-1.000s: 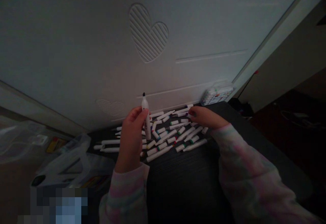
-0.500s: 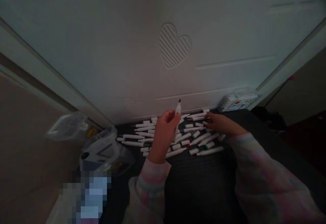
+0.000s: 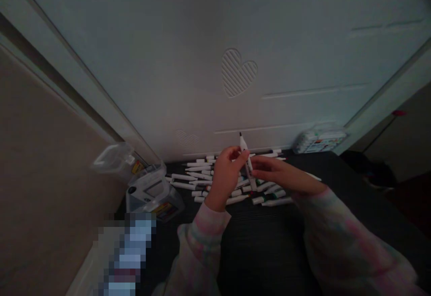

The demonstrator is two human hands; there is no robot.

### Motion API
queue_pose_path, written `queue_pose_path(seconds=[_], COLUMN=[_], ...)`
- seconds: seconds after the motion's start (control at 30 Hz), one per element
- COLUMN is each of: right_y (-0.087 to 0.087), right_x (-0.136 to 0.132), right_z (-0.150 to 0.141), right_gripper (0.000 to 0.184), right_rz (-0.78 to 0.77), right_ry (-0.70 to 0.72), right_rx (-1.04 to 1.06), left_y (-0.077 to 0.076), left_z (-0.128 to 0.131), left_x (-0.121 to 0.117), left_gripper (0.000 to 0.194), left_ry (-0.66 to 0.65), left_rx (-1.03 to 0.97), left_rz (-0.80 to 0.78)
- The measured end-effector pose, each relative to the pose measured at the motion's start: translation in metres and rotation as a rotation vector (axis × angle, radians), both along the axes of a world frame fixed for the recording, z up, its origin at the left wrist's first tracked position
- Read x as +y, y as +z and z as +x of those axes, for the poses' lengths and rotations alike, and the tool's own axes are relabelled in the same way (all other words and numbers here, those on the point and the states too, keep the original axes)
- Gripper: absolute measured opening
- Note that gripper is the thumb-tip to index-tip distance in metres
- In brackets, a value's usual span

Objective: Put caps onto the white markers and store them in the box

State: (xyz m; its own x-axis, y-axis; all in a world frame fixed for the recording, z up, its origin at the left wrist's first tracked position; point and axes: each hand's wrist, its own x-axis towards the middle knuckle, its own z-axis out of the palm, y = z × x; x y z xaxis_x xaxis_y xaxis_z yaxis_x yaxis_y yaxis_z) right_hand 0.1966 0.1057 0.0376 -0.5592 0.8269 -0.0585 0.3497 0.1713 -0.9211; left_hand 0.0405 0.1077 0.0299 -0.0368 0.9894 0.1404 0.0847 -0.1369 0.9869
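Observation:
My left hand [image 3: 227, 172] is closed around a white marker [image 3: 244, 145], thumb across its barrel. The marker stands nearly upright with its dark tip pointing up and uncapped. Beside it, my right hand [image 3: 278, 171] has its fingers curled, the fingertips against or very near the right side of that marker. Whether a cap or anything else sits between them is hidden. Many loose white markers [image 3: 183, 185] lie spread on the dark tabletop [image 3: 259, 237] behind and below both hands, some with green or red bands. A white stick-like piece [image 3: 313, 176] shows past my right wrist.
A clear plastic case [image 3: 155, 193] with its lid open stands at the left. A packed transparent box [image 3: 321, 140] with a printed label sits at the back right. A pale panel with an embossed heart [image 3: 239, 72] rises behind the table. A pixelated patch covers the lower left.
My right hand has moved left from the markers at the right of the pile to the marker in my left hand. The camera view has shifted slightly.

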Motion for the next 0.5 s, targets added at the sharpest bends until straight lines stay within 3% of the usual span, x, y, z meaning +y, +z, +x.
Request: queue_pose_path(seconds=[0.27,0.37,0.5], right_y=[0.005,0.009,0.014], right_x=[-0.006,-0.006,-0.006], right_z=[-0.01,-0.006,0.0], right_gripper=[0.035,0.035,0.033], right_rz=[0.021,0.012,0.02], right_ry=[-0.042,-0.085,-0.124], right_rx=[0.155,0.176,0.183], left_y=[0.023,0.021,0.004], left_z=[-0.026,-0.045,-0.066], left_x=[-0.019,-0.026,-0.033], left_gripper=[0.032,0.03,0.021], left_ry=[0.091,0.163,0.209], left_rx=[0.125,0.243,0.44], left_rz=[0.072,0.057,0.05])
